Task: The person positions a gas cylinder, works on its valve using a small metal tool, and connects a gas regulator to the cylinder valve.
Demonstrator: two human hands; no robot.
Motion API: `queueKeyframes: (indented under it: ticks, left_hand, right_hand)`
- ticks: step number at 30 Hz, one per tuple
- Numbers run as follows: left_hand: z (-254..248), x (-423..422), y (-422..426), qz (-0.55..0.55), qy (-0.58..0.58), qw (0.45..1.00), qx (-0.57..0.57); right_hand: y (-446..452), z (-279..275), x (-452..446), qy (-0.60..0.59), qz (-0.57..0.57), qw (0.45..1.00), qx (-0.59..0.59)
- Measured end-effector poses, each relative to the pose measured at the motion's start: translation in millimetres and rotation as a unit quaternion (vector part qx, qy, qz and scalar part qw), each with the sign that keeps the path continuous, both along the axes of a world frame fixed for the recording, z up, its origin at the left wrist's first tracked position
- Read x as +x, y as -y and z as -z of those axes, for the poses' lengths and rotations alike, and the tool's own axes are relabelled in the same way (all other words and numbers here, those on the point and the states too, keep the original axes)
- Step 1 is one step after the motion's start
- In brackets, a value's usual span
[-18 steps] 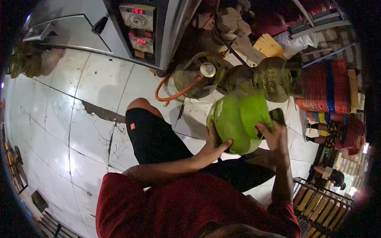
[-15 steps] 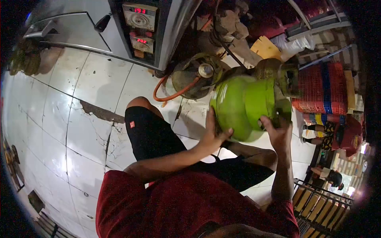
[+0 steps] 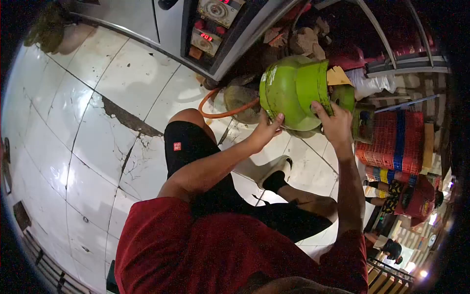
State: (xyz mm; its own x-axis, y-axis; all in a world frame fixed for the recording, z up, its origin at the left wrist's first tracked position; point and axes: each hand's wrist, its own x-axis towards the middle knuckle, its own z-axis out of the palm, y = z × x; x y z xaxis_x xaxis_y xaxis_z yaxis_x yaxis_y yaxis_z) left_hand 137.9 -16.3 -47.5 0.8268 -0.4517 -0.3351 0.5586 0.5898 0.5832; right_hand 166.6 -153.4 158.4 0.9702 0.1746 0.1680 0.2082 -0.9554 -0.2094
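A green gas cylinder (image 3: 289, 93) is held up on its side in front of me, its open collar toward the right. My left hand (image 3: 267, 130) grips its lower left side, with the thumb on the near face. At the collar's near rim, my right hand (image 3: 334, 120) is closed with its fingers around the edge. Behind the green cylinder stands a darker cylinder (image 3: 240, 104), partly hidden, with an orange hose (image 3: 218, 116) curving off it to the left.
A metal cabinet with a lit red display (image 3: 206, 37) stands at the top. Red crates (image 3: 391, 142) are stacked at the right. Two other people (image 3: 416, 198) (image 3: 390, 249) are farther off. Cracked white tiles (image 3: 98, 161) cover the floor at the left.
The green cylinder has moved up and away from my lap, with both hands still on it. It now covers much of the dark cylinders. The camera view has shifted, and my shoe shows below.
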Motion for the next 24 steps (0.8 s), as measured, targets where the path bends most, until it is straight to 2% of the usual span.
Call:
queueKeyframes:
  ticks: [3, 8, 11, 17, 21, 24]
  left_hand:
    - [4, -3, 6, 0.010, 0.005, 1.000, -0.005]
    - [7, -5, 14, 0.021, 0.047, 0.998, 0.031]
    - [8, -4, 20, 0.019, 0.028, 0.999, 0.039]
    - [19, 0, 9, 0.094, 0.037, 0.994, 0.039]
    - [21, -2, -3, 0.079, 0.010, 0.993, 0.089]
    - [33, 3, -19, 0.085, 0.066, 0.984, 0.142]
  right_hand:
    - [9, -3, 6, -0.036, 0.005, 0.997, -0.068]
    - [20, 3, 7, -0.023, -0.026, 0.999, 0.021]
    - [33, -2, 9, -0.124, 0.014, 0.991, -0.059]
    - [33, -3, 12, -0.122, -0.014, 0.991, -0.044]
    - [31, -7, 10, -0.122, -0.021, 0.991, -0.056]
    - [25, -13, 7, -0.134, -0.016, 0.989, -0.061]
